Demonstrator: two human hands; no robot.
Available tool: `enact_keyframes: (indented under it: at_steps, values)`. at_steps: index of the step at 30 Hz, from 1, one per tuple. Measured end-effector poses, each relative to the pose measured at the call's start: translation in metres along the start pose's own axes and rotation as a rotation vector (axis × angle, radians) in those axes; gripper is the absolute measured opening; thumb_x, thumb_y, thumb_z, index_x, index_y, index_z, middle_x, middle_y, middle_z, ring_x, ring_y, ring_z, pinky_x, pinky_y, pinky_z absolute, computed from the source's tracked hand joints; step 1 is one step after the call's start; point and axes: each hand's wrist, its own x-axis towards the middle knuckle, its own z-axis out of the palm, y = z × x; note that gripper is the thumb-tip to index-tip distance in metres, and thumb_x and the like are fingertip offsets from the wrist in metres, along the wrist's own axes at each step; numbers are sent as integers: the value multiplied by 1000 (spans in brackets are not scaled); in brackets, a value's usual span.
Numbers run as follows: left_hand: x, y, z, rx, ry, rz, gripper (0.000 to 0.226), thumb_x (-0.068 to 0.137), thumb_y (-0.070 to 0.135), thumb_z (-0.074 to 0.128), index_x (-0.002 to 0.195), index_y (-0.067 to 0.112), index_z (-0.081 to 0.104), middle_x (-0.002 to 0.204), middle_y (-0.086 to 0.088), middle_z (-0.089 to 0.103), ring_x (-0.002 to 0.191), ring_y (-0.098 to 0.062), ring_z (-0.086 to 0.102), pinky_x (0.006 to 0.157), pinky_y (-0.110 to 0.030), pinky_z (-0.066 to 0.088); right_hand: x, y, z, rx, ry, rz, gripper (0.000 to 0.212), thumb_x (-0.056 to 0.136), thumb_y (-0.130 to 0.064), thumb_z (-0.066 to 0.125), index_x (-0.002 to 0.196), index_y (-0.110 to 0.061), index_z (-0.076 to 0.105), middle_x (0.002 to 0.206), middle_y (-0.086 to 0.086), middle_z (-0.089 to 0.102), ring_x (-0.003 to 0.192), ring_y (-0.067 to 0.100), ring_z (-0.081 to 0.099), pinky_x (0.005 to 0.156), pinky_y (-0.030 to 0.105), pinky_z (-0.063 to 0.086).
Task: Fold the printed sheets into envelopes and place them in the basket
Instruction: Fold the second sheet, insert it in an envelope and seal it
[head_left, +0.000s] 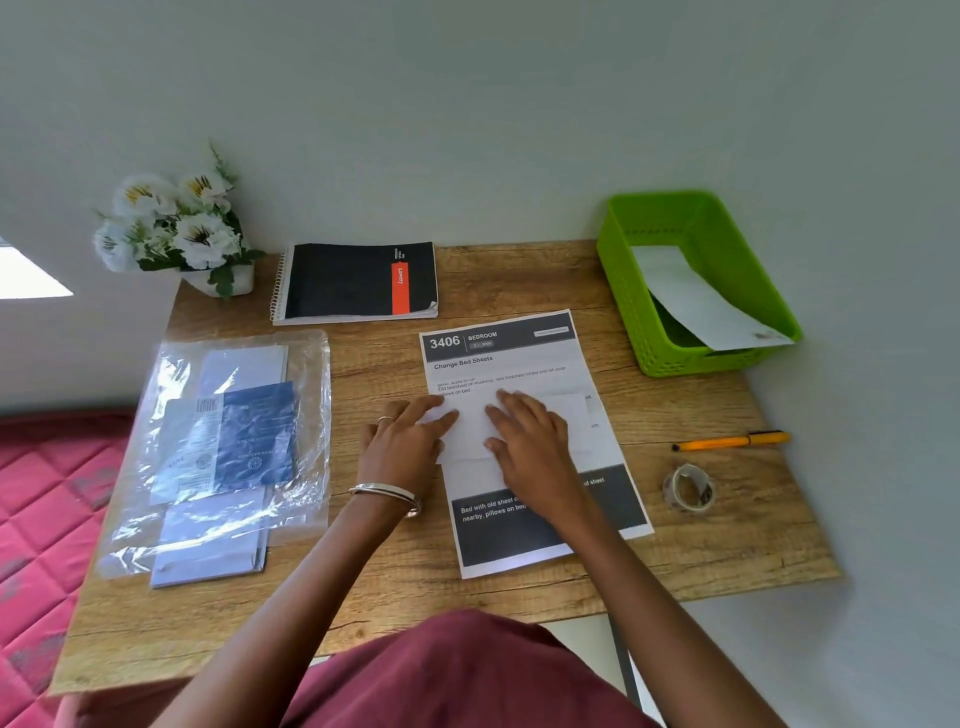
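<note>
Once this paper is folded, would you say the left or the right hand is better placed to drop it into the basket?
Probably the right hand. The green basket sits at the desk's far right corner, on that hand's side, while the left hand would have to cross over the printed sheet.

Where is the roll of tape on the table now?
In the head view the roll of tape lies on the table's right side, just below the orange pen and right of the printed sheet.
</note>
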Motion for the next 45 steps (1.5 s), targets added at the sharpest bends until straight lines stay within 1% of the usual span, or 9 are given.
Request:
enact_keyframes:
  at_steps: [7, 11, 16, 21, 24, 28, 33, 38, 45]
  values:
    - [-2, 3, 1, 23, 0, 14, 50, 93, 17, 48, 139, 34, 37, 151, 9, 26, 138, -25, 19, 104, -48, 30, -18, 36, -12, -41, -8, 102, 69, 91, -49, 15, 143, -11, 39, 153, 4, 33, 143, 20, 24, 109, 40, 25]
    - [-2, 3, 1, 13, -6, 19, 51, 93, 16, 49, 139, 33, 36, 151, 8, 25, 138, -26, 18, 105, -50, 31, -24, 51, -22, -42, -34, 188, 57, 98, -42, 31, 145, -10, 33, 154, 4, 28, 145, 21, 20, 110, 42, 22]
    - [-2, 3, 1, 7, -1, 13, 52, 93, 15, 49, 139, 34, 36, 151, 9, 26, 139, -25, 18, 105, -50, 31, -15, 50, -27, 49, -15, 215, 53, 91, -24, 60, 136, 0, 46, 147, 13, 41, 137, 29, 32, 110, 47, 32]
    - [-3, -6, 3, -155, 17, 8, 50, 90, 16, 52, 137, 30, 42, 149, 12, 31, 137, -22, 25, 108, -47, 28, -15, 49, -26, 36, 12, 218, 51, 92, -26, 59, 136, -3, 46, 149, 8, 39, 138, 25, 29, 111, 41, 26]
    - [-19, -14, -1, -324, 167, 34, 46, 85, 8, 59, 129, 18, 53, 143, 3, 43, 129, -22, 40, 105, -40, 36, -18, 43, -29, 24, 78, 205, 43, 94, -25, 55, 133, -7, 51, 148, 7, 40, 138, 25, 30, 108, 42, 23]
    - [-58, -28, -6, -375, 405, -30, 30, 78, 3, 68, 105, 15, 69, 119, -4, 63, 109, -26, 55, 90, -39, 47, -22, 22, -23, 99, 187, 107, 35, 90, -27, 52, 116, -9, 65, 129, 10, 59, 121, 32, 48, 94, 47, 34]
    - [-107, -68, 1, -330, 597, -235, 17, 74, 12, 68, 89, 18, 74, 98, -3, 69, 90, -26, 57, 80, -30, 40, -25, -20, -5, 177, 175, -68, 27, 85, -28, 58, 102, -13, 72, 111, 7, 68, 105, 30, 59, 83, 45, 41]
    - [-148, -107, 7, -315, 625, -392, 18, 68, 19, 65, 84, 21, 74, 92, -2, 68, 85, -28, 60, 75, -39, 45, -30, -68, 11, 243, 155, -223, 23, 80, -27, 63, 96, -15, 73, 103, 2, 69, 104, 21, 54, 79, 39, 36]
    - [-182, -171, 0, -182, 548, -278, 24, 71, 31, 54, 92, 30, 65, 100, 3, 67, 89, -25, 59, 74, -47, 49, -33, -149, 34, 272, 79, -482, 28, 82, -38, 53, 93, -19, 72, 96, -1, 67, 95, 16, 47, 78, 37, 38]
